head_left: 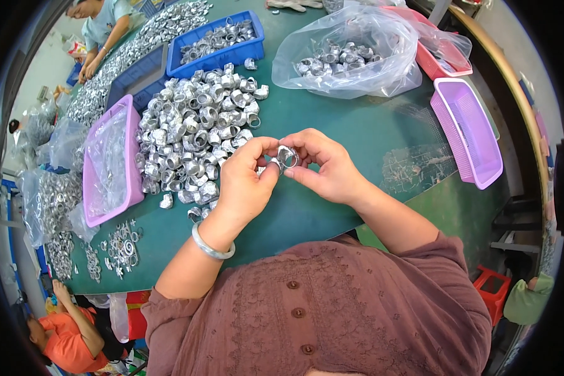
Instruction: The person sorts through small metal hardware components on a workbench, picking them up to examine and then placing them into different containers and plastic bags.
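Between my two hands, above the green tabletop (332, 131), is a silver-coloured metal ring (287, 157). My left hand (249, 178) pinches it from the left, thumb against its edge. From the other side my right hand (328, 164) grips the same ring between thumb and fingers. A large heap of similar silver rings (194, 119) lies just beyond and left of my left hand; a few loose ones sit at its near edge. A pale bangle (210, 245) circles my left wrist.
A blue bin (216, 47) of rings, a dark blue bin (131, 81) and a purple basket (135, 156) border the heap. A clear bag (382, 56) of rings, a red tray (460, 66) and another purple basket (476, 144) stand right. Two people (109, 25) work at left.
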{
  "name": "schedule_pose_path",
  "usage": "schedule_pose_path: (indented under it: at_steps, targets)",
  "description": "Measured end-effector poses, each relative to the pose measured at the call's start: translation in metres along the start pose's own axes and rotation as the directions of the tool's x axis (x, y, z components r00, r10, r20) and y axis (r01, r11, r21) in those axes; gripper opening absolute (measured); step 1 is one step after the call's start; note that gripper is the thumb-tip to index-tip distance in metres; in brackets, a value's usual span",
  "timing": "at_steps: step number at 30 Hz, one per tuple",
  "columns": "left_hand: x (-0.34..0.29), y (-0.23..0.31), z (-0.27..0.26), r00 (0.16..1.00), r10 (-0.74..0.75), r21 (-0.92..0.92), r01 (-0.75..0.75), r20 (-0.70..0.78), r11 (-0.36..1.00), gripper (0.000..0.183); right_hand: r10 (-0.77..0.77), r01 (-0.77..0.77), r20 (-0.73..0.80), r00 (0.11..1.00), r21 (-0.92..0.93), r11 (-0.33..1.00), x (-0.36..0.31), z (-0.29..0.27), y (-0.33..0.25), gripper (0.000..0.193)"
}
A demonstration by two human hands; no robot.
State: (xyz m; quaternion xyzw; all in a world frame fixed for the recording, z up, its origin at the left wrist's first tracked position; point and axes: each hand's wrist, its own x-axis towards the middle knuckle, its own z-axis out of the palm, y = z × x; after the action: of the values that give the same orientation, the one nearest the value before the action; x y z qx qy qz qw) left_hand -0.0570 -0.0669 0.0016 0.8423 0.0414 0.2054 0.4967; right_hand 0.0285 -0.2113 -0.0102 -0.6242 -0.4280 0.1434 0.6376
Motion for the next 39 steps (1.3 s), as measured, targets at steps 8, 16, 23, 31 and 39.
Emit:
schedule_pose_path:
  at_steps: [8, 16, 23, 31, 39]
  targets:
    - [-0.005, 0.002, 0.002, 0.949, -0.299, -0.379, 0.314, 0.1, 0.87, 0.021, 0.199, -0.205, 0.052, 0.979, 0.317, 0.926, -0.008, 0.004, 0.009, 0.034]
    - [-0.012, 0.006, -0.002, 0.948, -0.196, -0.532, 0.304, 0.252, 0.79, 0.053, 0.255, -0.259, 0.075, 0.964, 0.473, 0.842, -0.008, 0.003, 0.005, 0.035]
    - [-0.014, 0.002, -0.001, 0.974, -0.127, -0.437, 0.198, 0.186, 0.877, 0.062, 0.233, -0.242, 0.079, 0.969, 0.477, 0.845, -0.011, 0.0, 0.006, 0.035]
    - [-0.01, 0.002, -0.013, 0.898, -0.286, -0.633, 0.44, 0.335, 0.638, 0.046, 0.368, -0.385, 0.136, 0.92, 0.483, 0.786, -0.009, -0.005, -0.01, 0.037]
    - [-0.006, -0.008, -0.013, 0.792, -0.364, -0.719, 0.603, 0.49, 0.345, 0.036, 0.457, -0.511, 0.24, 0.857, 0.516, 0.687, -0.008, -0.009, -0.012, 0.043]
